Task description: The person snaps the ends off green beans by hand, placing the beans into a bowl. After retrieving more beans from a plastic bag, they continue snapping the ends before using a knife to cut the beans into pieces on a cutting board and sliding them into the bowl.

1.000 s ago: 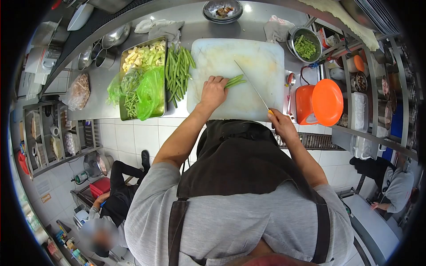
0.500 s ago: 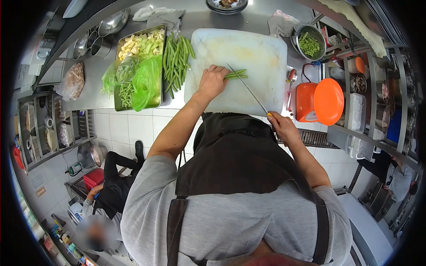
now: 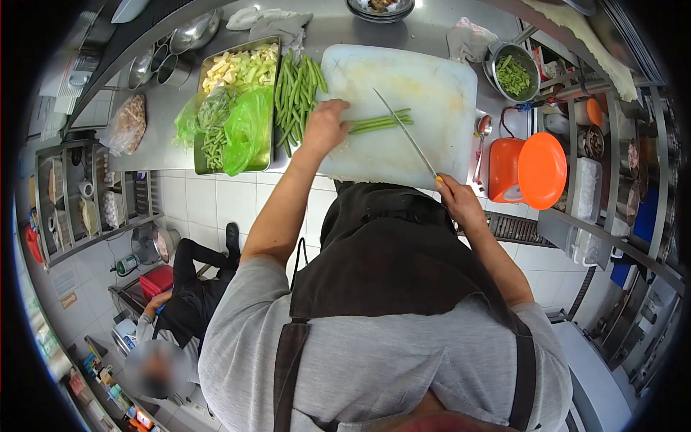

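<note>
At the left end of the counter (image 3: 155, 147), a metal tray (image 3: 216, 173) holds cut vegetables and a green bag (image 3: 245, 137). Loose beans (image 3: 295, 97) lie just beside the tray, between it and the cutting board (image 3: 439, 79).

The left hand (image 3: 324, 128) sits at the board's left edge. Its fingers are curled down onto the left ends of the bunch of beans (image 3: 385, 121), which lies across the middle of the board. The knife (image 3: 407, 137) crosses the right part of the bunch, tip pointing away from the person. The right hand (image 3: 455, 201) is at the board's near edge, fingers closed around the knife handle. A spoon (image 3: 481, 140) and an orange container (image 3: 529, 169) stand just right of the board.

Probable faults:
- Cut fingers. Cause: the blade works along the bunch toward the left hand, and the gap between them is short.
- Rolling beans. Cause: only one end of the bunch is pinned, so the free ends can fan out under the blade and give uneven pieces.
- Board shift. Cause: its near edge lies close to the counter's edge, so a hard downward stroke could slide it.
- Pieces lost. Cause: cut ends could skip toward the spoon.
</note>
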